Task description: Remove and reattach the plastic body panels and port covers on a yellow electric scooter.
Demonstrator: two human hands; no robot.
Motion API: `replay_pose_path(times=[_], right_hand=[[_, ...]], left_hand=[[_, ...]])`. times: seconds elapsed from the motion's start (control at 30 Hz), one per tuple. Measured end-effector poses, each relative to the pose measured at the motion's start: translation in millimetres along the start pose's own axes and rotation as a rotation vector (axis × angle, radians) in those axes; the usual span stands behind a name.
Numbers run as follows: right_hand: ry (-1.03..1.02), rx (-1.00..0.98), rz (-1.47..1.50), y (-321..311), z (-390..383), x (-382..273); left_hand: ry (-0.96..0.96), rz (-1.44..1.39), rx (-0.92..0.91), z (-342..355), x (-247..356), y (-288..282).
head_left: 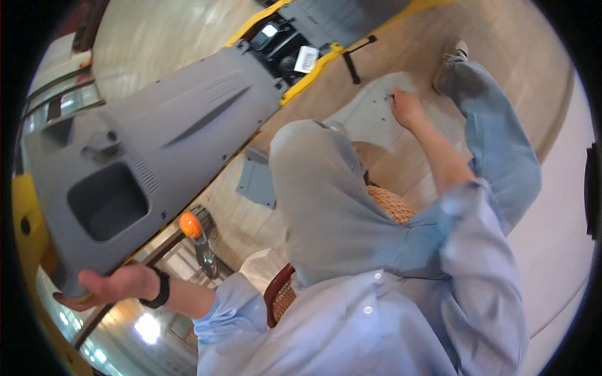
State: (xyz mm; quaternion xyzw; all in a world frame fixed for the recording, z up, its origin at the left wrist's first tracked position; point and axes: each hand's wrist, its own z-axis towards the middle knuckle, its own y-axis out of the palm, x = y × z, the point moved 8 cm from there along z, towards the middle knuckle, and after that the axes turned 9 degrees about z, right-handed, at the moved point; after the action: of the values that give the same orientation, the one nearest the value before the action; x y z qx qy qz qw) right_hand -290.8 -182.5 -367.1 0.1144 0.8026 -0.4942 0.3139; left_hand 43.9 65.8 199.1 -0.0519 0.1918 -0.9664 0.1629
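At the lower left, my left hand [119, 285], with a black band on its wrist, has thumb and fingers around the near corner of a long grey plastic console cover [188, 103]. The cover has a square recess, a vent grille and a sloping groove. My right hand [409, 109] reaches far forward over a pale sheet [367, 103] on the floor, where several small dark pieces, possibly screws, lie. Its fingers are closed together; what they hold, if anything, is too small to make out.
Beyond the cover, a yellow-edged opening [291, 56] shows dark parts and a white label [306, 59]. A grey flat panel [256, 180] lies on the floor beside my knee. An orange lamp [190, 224] stands near the cover's side. I sit on a woven seat [390, 205].
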Motion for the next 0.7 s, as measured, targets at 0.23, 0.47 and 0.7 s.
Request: replay_pose_path(times=[0.23, 0.47, 0.7], right_hand=[[0.278, 0.053, 0.042, 89.5, -36.4, 153.4], [0.005, 0.323, -0.041, 112.0, -15.9, 134.6], [-0.144, -0.085, 0.216, 180.8, -6.5, 85.8]], left_hand=[[-0.042, 0.098, 0.083, -6.6, -1.1, -19.4], [-0.064, 0.075, 0.121, -7.6, -7.5, -15.5], [0.05, 0.021, 0.039, 8.9, 1.2, -23.3]])
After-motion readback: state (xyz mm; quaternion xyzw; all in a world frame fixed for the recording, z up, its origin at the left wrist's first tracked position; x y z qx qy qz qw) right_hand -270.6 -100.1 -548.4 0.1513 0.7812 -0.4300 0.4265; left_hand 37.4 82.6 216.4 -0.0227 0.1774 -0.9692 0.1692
